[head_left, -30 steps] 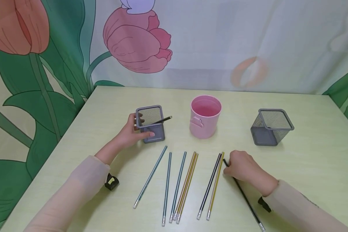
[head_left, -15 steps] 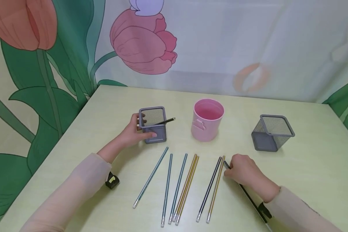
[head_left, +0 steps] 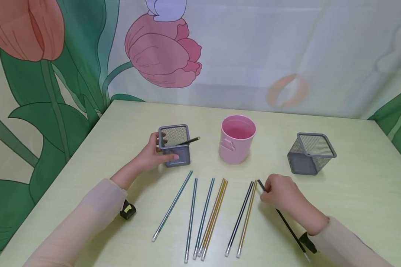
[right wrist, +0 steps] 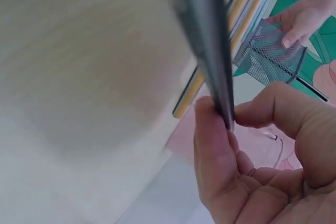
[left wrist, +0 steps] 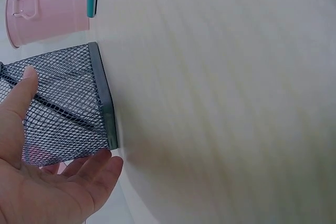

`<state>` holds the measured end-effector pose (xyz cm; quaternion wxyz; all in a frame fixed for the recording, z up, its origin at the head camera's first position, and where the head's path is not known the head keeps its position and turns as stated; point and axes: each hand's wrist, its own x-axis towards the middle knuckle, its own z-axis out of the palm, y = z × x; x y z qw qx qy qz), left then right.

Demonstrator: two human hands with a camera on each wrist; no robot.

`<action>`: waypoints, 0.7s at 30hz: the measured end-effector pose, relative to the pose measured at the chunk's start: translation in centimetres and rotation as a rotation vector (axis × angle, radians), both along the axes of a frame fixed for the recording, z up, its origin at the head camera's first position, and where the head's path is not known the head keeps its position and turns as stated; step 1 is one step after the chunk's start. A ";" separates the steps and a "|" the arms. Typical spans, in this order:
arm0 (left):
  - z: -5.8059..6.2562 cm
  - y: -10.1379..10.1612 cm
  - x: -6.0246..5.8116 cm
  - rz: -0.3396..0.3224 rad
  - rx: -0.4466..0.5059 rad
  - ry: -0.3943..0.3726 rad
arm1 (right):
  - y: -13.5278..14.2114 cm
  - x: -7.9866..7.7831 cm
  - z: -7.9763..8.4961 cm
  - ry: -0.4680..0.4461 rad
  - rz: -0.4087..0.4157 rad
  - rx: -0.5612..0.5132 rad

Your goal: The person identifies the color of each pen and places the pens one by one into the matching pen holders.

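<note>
My left hand (head_left: pixel 147 157) grips a grey mesh pen holder (head_left: pixel 182 155), its thumb on the near side and its fingers round the left side. A black pencil (head_left: pixel 193 140) leans inside that holder, and the left wrist view shows it through the mesh (left wrist: pixel 63 108). With thumb and forefinger, my right hand (head_left: pixel 285 193) pinches another black pencil (head_left: pixel 290 229) close to its far end. In the right wrist view this pencil (right wrist: pixel 212 45) runs between the fingertips. Just left of the right hand lie a yellow pencil (head_left: pixel 247 218) and dark pencils (head_left: pixel 239 219).
A pink bucket (head_left: pixel 235 148) stands at mid-table, with a second mesh pen holder (head_left: pixel 310 154) to its right. Blue-green pencils (head_left: pixel 172 205) and yellow pencils (head_left: pixel 215 219) lie in front of the left holder. Behind the table (head_left: pixel 364 207) hangs a flower-printed curtain (head_left: pixel 240 55).
My right hand has shifted slightly rightward along with the pinched black pencil, whose eraser end has also moved a little. The left hand stays on its holder. The head view has tilted slightly.
</note>
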<state>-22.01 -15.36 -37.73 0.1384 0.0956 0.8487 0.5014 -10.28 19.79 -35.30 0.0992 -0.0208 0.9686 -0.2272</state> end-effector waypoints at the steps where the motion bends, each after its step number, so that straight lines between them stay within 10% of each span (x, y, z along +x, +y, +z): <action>1: 0.0 0.0 0.0 0.000 -0.001 0.000 | 0.1 0.0 0.1 0.003 -0.005 -0.007; 21: -0.1 0.0 -0.2 0.003 -0.009 0.000 | 1.0 0.0 2.1 0.057 0.061 -0.195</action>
